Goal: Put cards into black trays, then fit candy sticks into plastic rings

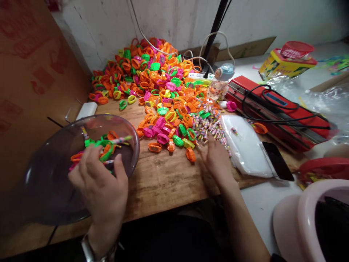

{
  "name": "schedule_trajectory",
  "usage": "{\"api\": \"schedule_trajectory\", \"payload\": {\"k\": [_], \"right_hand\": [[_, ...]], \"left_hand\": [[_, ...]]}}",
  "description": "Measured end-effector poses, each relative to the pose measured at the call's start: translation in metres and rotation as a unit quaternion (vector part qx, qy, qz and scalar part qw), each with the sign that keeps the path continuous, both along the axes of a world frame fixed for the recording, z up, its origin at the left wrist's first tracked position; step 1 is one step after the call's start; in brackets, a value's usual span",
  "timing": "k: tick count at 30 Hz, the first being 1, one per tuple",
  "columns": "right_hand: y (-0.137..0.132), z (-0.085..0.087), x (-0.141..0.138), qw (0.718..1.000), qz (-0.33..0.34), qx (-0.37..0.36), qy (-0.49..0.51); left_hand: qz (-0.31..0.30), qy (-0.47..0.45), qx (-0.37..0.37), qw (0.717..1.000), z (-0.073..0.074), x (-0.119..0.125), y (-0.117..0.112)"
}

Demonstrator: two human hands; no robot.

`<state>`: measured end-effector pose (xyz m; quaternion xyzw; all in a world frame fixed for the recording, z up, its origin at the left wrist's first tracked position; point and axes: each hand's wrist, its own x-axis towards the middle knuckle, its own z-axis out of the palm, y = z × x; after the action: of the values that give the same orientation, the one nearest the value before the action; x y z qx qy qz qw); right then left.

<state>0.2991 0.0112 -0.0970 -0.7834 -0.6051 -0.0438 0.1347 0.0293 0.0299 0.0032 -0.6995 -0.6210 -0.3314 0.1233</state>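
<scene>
My left hand (99, 183) is closed around a bunch of plastic toy rings (105, 145) and small candy sticks, held over a clear dark plastic bowl (51, 189) at the table's left edge. My right hand (216, 160) lies on the wooden board (163, 178), fingers reaching into a scatter of small wrapped candy sticks (211, 125); its fingertips are blurred. A big heap of orange, pink, green and yellow toy rings (155, 80) covers the board behind both hands.
A stack of clear plastic bags (247, 145) and a black phone (278, 160) lie right of my right hand. A red heat sealer (275, 109) with black cable stands further right. A pink basin (311, 218) sits at the lower right, a yellow box (286, 63) at the back.
</scene>
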Motion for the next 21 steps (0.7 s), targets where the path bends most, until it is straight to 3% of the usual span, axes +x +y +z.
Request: {"api": "schedule_trajectory", "payload": {"k": [1, 3, 6, 9, 13, 15, 16, 17, 18, 20, 21], "right_hand": [[0.005, -0.006, 0.010, 0.998, -0.060, -0.034, -0.013], [0.011, -0.015, 0.022, 0.988, -0.131, -0.074, -0.025], [0.016, -0.021, 0.019, 0.984, -0.163, -0.071, -0.023], [0.017, -0.018, 0.011, 0.982, -0.178, -0.062, -0.009], [0.012, -0.009, 0.018, 0.981, -0.181, -0.056, 0.028], [0.004, -0.003, 0.020, 0.977, -0.164, -0.014, 0.133], [0.000, 0.001, 0.018, 0.960, -0.145, 0.019, 0.237], [-0.006, 0.005, 0.014, 0.921, -0.119, 0.053, 0.366], [-0.010, 0.009, 0.007, 0.859, -0.091, 0.078, 0.498], [-0.018, 0.019, -0.012, 0.721, -0.043, 0.086, 0.686], [-0.021, 0.024, -0.023, 0.678, -0.028, 0.078, 0.731]], "left_hand": [[0.013, 0.023, 0.001, 1.000, 0.000, 0.002, 0.003], [-0.024, 0.050, -0.029, 0.998, -0.011, 0.016, 0.009], [-0.119, 0.038, -0.142, 0.982, -0.046, 0.052, 0.023], [-0.096, -0.040, -0.231, 0.967, -0.082, 0.078, 0.043], [-0.118, -0.105, -0.240, 0.958, -0.106, 0.074, 0.057], [-0.154, -0.127, -0.234, 0.951, -0.110, 0.064, 0.054], [-0.173, -0.169, -0.233, 0.942, -0.111, 0.060, 0.050], [-0.188, -0.240, -0.235, 0.923, -0.110, 0.057, 0.046], [-0.198, -0.336, -0.241, 0.889, -0.108, 0.055, 0.041], [-0.198, -0.540, -0.281, 0.768, -0.098, 0.054, 0.031], [-0.192, -0.614, -0.315, 0.698, -0.091, 0.055, 0.027]]}}
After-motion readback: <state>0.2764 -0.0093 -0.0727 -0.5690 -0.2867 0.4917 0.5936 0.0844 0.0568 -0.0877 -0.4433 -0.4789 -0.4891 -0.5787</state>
